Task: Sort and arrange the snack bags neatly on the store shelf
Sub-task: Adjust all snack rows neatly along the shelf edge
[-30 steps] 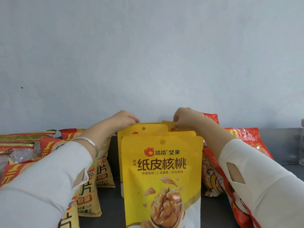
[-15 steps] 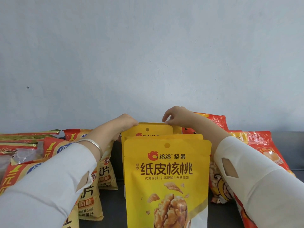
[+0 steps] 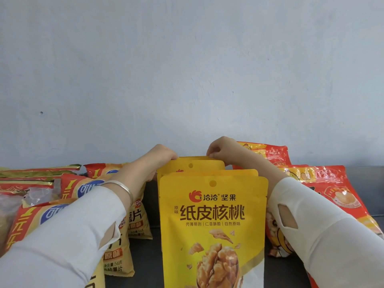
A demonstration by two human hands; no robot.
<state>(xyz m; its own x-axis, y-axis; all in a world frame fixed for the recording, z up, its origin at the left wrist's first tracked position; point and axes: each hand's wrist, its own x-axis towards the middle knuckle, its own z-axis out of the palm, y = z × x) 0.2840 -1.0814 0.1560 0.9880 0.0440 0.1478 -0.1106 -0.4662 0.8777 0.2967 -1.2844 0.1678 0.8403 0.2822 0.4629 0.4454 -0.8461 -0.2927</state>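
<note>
Several yellow walnut bags stand upright in a row on the dark shelf (image 3: 149, 254), the front walnut bag (image 3: 212, 231) facing me. My left hand (image 3: 155, 161) grips the top left corner of the rearmost walnut bag (image 3: 193, 160). My right hand (image 3: 224, 151) pinches the top edge of that same rear bag near its right side. Both sleeves are white, and a silver bangle sits on my left wrist.
Yellow-and-orange chip bags (image 3: 124, 242) lie overlapping to the left, with flat red-gold packets (image 3: 31, 179) beyond them. Red-and-orange popcorn bags (image 3: 324, 190) lean at the right. A pale grey wall (image 3: 187, 69) rises right behind the shelf.
My right hand has slid left along the top of the rear walnut bags, and my left hand shifted slightly right. More of the red bags behind my right hand shows.
</note>
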